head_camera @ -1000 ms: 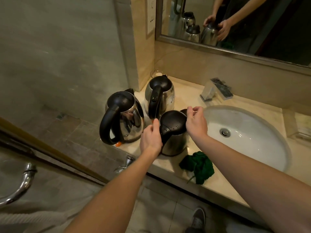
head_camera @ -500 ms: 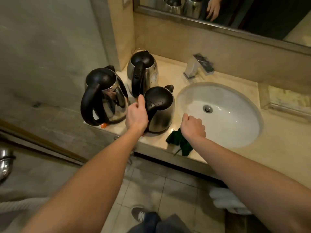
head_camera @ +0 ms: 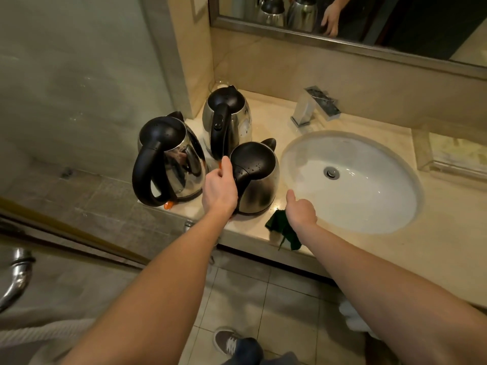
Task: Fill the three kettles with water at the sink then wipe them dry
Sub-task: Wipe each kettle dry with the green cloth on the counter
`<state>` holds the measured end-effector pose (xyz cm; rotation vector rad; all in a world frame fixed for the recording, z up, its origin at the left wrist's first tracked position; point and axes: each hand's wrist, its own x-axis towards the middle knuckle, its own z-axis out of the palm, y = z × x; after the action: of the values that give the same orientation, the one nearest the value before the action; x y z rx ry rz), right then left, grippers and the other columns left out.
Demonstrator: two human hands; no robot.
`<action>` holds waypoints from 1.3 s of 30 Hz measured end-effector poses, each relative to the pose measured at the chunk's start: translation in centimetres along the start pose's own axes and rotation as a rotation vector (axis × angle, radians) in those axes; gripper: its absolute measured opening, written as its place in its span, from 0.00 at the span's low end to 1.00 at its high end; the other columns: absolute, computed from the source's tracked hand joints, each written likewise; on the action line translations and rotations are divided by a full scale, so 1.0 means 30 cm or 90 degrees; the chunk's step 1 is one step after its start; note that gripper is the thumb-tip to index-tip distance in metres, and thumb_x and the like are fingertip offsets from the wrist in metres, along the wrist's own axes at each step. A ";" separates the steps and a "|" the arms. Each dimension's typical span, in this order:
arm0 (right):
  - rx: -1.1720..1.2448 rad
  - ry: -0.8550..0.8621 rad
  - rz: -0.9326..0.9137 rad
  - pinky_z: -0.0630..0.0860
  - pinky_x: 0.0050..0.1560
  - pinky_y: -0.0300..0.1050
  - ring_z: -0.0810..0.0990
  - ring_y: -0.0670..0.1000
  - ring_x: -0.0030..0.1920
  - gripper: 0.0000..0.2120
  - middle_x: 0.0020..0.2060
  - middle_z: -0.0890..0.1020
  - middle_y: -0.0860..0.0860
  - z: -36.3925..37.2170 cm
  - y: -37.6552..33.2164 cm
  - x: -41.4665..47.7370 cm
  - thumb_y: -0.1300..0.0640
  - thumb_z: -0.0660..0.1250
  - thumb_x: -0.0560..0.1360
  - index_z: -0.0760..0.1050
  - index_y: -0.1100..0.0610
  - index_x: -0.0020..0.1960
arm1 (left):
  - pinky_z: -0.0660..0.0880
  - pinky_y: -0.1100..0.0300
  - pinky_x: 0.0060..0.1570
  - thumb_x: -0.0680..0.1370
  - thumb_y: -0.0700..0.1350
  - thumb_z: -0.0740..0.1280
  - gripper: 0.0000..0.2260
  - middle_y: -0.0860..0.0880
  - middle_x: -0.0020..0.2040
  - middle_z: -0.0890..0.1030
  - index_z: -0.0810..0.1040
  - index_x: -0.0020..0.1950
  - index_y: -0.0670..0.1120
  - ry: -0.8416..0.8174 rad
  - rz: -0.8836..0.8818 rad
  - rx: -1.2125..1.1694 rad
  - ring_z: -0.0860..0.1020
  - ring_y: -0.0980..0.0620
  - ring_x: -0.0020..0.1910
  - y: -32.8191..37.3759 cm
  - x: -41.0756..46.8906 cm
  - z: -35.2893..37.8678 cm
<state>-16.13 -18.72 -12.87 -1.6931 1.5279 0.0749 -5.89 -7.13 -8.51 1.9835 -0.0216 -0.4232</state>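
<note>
Three steel kettles with black lids and handles stand on the beige counter [head_camera: 434, 233], left of the white sink [head_camera: 369, 196]. The nearest kettle [head_camera: 259, 191] has water drops on its lid, and my left hand [head_camera: 220, 191] grips its handle. A larger kettle [head_camera: 181, 164] stands at the counter's left end. The third kettle [head_camera: 237, 119] is behind them near the wall. My right hand [head_camera: 301, 213] reaches down onto a green cloth [head_camera: 276, 225] at the counter's front edge, thumb out and fingers curled into the cloth.
A square chrome faucet [head_camera: 313, 106] sits behind the sink, with no water running. A tray [head_camera: 453, 154] is at the far right, a mirror [head_camera: 369, 19] above. A glass partition [head_camera: 79, 88] stands left of the counter. A white towel [head_camera: 350, 317] lies on the tiled floor.
My right hand left the near kettle's spout and dropped to the green cloth. My left hand stayed on the kettle's handle. The view tilted down and pulled back.
</note>
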 end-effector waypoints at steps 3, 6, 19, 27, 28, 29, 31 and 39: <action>0.220 0.038 0.034 0.76 0.58 0.57 0.73 0.53 0.41 0.23 0.44 0.77 0.56 -0.039 -0.017 -0.033 0.42 0.52 0.81 0.71 0.59 0.41 | 0.79 0.39 0.50 0.75 0.71 0.49 0.28 0.45 0.38 0.77 0.72 0.37 0.49 -0.004 0.003 -0.005 0.81 0.40 0.44 0.003 -0.005 0.001; 0.402 0.023 0.068 0.76 0.59 0.61 0.71 0.51 0.41 0.17 0.46 0.78 0.55 -0.075 -0.063 -0.088 0.46 0.54 0.80 0.71 0.58 0.44 | 0.79 0.38 0.50 0.69 0.74 0.46 0.31 0.45 0.38 0.78 0.72 0.37 0.49 0.003 0.006 -0.012 0.81 0.40 0.44 0.004 -0.009 0.000; 0.726 -0.126 0.165 0.77 0.58 0.59 0.72 0.56 0.54 0.19 0.54 0.74 0.56 -0.119 -0.260 -0.271 0.48 0.58 0.79 0.71 0.58 0.65 | 0.66 0.54 0.50 0.83 0.60 0.52 0.24 0.48 0.46 0.77 0.79 0.49 0.44 0.092 -0.006 0.022 0.74 0.48 0.48 0.043 -0.008 0.009; 0.712 -0.131 0.208 0.72 0.65 0.61 0.74 0.60 0.61 0.16 0.49 0.74 0.57 -0.049 -0.231 -0.256 0.46 0.58 0.79 0.67 0.56 0.60 | 0.64 0.56 0.47 0.84 0.56 0.51 0.20 0.50 0.42 0.76 0.75 0.46 0.44 0.164 0.058 0.090 0.71 0.51 0.44 0.030 -0.014 0.049; 0.714 -0.142 0.215 0.72 0.65 0.62 0.73 0.61 0.62 0.19 0.53 0.74 0.58 -0.045 -0.224 -0.254 0.45 0.58 0.78 0.67 0.56 0.63 | 0.64 0.56 0.46 0.84 0.55 0.51 0.21 0.50 0.41 0.76 0.76 0.46 0.44 0.171 0.063 0.087 0.71 0.51 0.43 0.026 -0.014 0.049; 0.718 -0.151 0.223 0.71 0.66 0.63 0.73 0.62 0.64 0.22 0.57 0.74 0.59 -0.042 -0.218 -0.253 0.45 0.59 0.78 0.66 0.57 0.66 | 0.65 0.56 0.46 0.84 0.55 0.51 0.22 0.49 0.41 0.76 0.76 0.46 0.43 0.178 0.062 0.084 0.71 0.51 0.43 0.026 -0.014 0.050; 0.732 -0.157 0.248 0.70 0.67 0.64 0.70 0.64 0.67 0.26 0.65 0.72 0.61 -0.048 -0.207 -0.253 0.45 0.59 0.79 0.64 0.58 0.72 | 0.64 0.57 0.45 0.84 0.56 0.51 0.22 0.49 0.40 0.76 0.77 0.45 0.42 0.190 0.044 0.079 0.71 0.51 0.42 0.031 -0.016 0.051; 0.813 -0.194 0.264 0.73 0.63 0.63 0.71 0.66 0.66 0.28 0.66 0.68 0.62 -0.127 -0.243 -0.266 0.46 0.61 0.78 0.65 0.64 0.70 | 0.65 0.55 0.42 0.84 0.57 0.53 0.25 0.46 0.37 0.78 0.76 0.39 0.41 0.225 0.004 0.035 0.75 0.48 0.40 0.031 -0.012 0.059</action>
<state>-13.79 -15.28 -2.20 -0.3321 1.1972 -0.3459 -6.61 -9.01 -8.27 2.0869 0.1848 -0.0650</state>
